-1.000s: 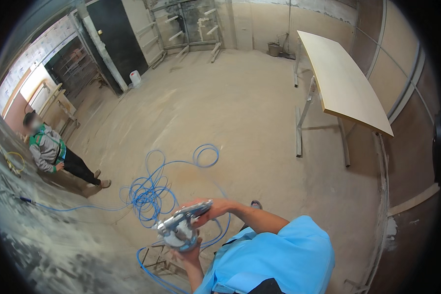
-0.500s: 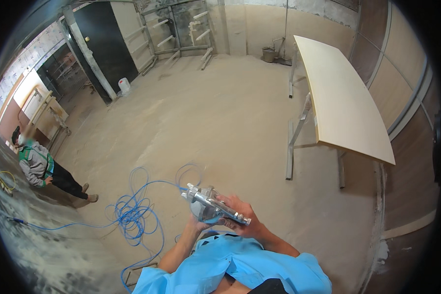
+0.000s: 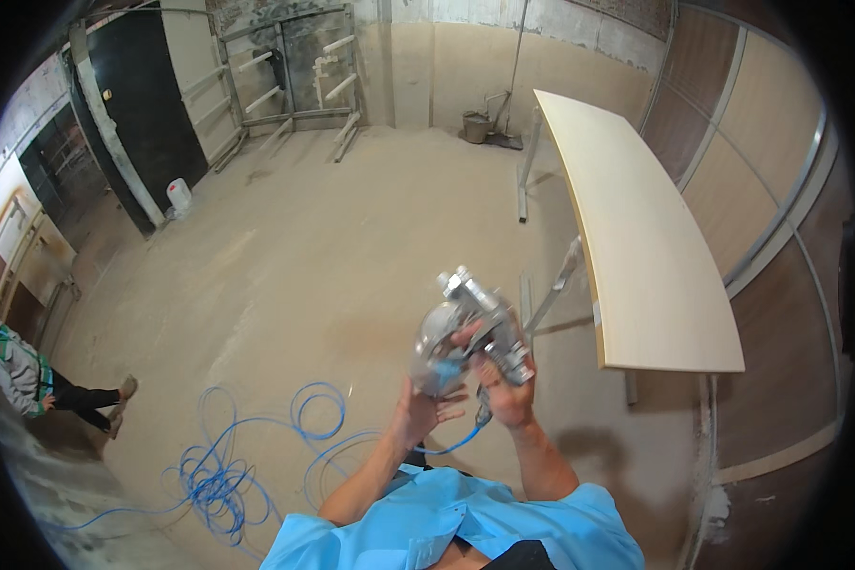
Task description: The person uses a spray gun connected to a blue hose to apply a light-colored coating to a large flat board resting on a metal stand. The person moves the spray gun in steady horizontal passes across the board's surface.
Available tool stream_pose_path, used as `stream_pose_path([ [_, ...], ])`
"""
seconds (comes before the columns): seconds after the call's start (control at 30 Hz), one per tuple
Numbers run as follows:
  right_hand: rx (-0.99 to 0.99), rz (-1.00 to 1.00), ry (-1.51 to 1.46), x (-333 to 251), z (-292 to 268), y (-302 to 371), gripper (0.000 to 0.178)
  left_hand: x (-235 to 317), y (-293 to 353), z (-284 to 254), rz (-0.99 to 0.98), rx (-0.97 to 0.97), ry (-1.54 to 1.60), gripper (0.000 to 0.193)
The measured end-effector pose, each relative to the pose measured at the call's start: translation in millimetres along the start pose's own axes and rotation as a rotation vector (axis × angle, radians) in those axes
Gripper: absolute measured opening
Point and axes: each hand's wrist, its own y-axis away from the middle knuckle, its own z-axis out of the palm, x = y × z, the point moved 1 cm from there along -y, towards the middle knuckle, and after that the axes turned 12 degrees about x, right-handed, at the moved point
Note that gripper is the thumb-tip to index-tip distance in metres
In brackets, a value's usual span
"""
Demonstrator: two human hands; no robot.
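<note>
My right hand (image 3: 511, 397) is closed around the handle of a silver paint spray gun (image 3: 496, 328), held up in front of me with its nozzle end pointing away. A clear rounded cup (image 3: 435, 359) sits on the gun's left side, with something bluish showing through it. Just below the cup is my left hand (image 3: 426, 416), fingers stretched out and apart; whether it touches the cup I cannot tell. From the bottom of the handle a blue air hose (image 3: 464, 441) runs down toward my waist.
Blue hose coils (image 3: 220, 494) lie on the floor at lower left. A long pale panel (image 3: 641, 237) rests on metal trestles to the right. A person (image 3: 28, 375) stands at far left. Farther back are a white canister (image 3: 179, 195), a bucket (image 3: 476, 126) and a metal rack (image 3: 290, 116).
The spray gun has moved up and to the right and turned to point away. My left hand's fingers have spread below the cup. The view has swung right.
</note>
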Motion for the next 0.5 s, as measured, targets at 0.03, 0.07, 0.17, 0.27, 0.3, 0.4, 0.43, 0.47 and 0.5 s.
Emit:
stream_pose_path([
  [0.03, 0.045, 0.016, 0.004, 7.2, 3.6, -35.2, 0.045, 4.4, -15.6, -1.9, 0.042, -0.078, -0.07, 0.072],
  [0.07, 0.07, -0.028, -0.008, 13.9, 8.9, -71.0, 0.042, 6.4, -29.1, -5.3, 0.119, -0.172, -0.345, 0.07],
  [0.17, 0.155, -0.157, -0.006, 24.5, 20.3, -178.3, 0.034, 16.2, -111.3, -37.2, -0.05, -0.199, -0.974, 0.06],
  [0.27, 0.22, -0.249, 0.032, 20.2, 25.2, -259.6, 0.032, 30.4, -171.2, -121.3, -0.217, 0.129, -1.348, 0.052],
  [0.3, 0.23, -0.296, 0.105, 14.8, 20.1, -283.8, 0.033, 35.2, -189.1, -156.2, -0.227, 0.228, -1.45, 0.05],
  [0.4, 0.273, -0.406, 0.075, 10.0, -2.7, -348.6, 0.035, 65.9, -196.2, -272.2, -0.286, 0.749, -1.554, 0.034],
  [0.43, 0.29, -0.424, 0.055, 11.1, -13.7, -369.6, 0.038, 81.6, -189.3, -303.7, -0.28, 0.913, -1.612, 0.033],
  [0.47, 0.244, -0.47, 0.026, 12.3, -25.9, -391.1, 0.039, 94.6, -177.7, -325.1, -0.217, 1.068, -1.657, 0.03],
  [0.5, 0.209, -0.496, -0.004, 14.0, -39.2, -414.3, 0.04, 106.3, -174.6, -337.0, -0.129, 1.223, -1.597, 0.027],
])
